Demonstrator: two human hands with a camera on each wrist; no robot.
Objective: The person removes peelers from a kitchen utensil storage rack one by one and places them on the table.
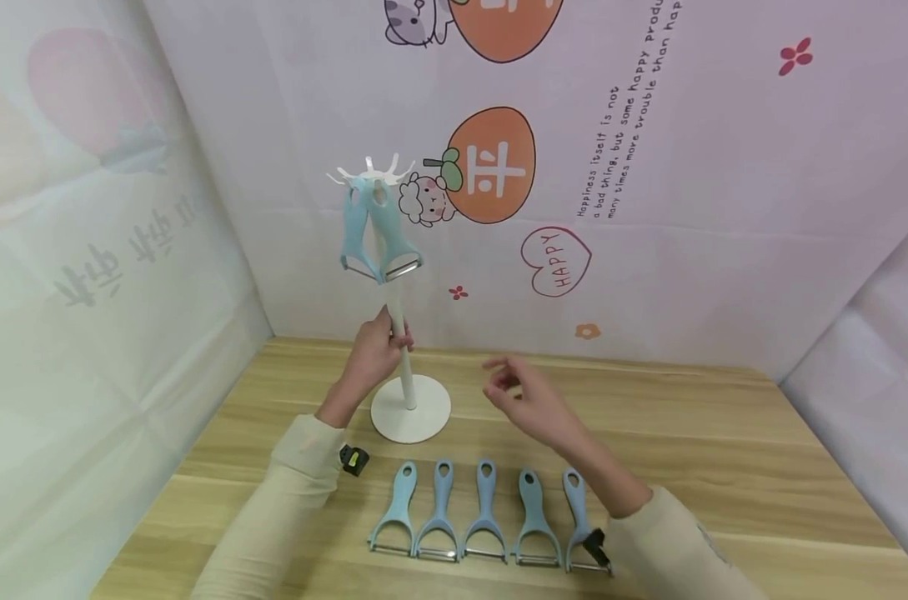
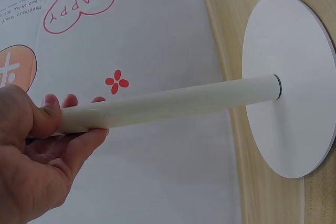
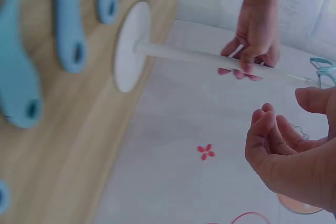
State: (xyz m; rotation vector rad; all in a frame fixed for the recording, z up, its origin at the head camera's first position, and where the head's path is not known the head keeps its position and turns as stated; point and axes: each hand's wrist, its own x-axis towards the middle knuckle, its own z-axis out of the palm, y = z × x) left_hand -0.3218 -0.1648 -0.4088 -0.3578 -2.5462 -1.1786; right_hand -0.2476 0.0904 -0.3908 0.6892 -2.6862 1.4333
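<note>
My left hand [image 1: 377,350] grips the pole of a white stand [image 1: 411,417], its thumb and fingers around it in the left wrist view. Prongs [image 1: 371,173] fan out at the stand's top. From them hang two light-blue peelers [image 1: 401,242], blades down, side by side. My right hand [image 1: 529,400] is in the air to the right of the pole, fingers loosely bent and holding nothing; the right wrist view shows a gap between thumb and fingers. Below it lie several blue peelers [image 1: 486,500] in a row, handles pointing away from me.
The wooden table [image 1: 686,450] meets a printed cloth backdrop [image 1: 664,275] at its far edge. White cloth [image 1: 86,350] also hangs at the left side. The stand's round base [image 2: 283,129] rests on the table beyond the row of peelers.
</note>
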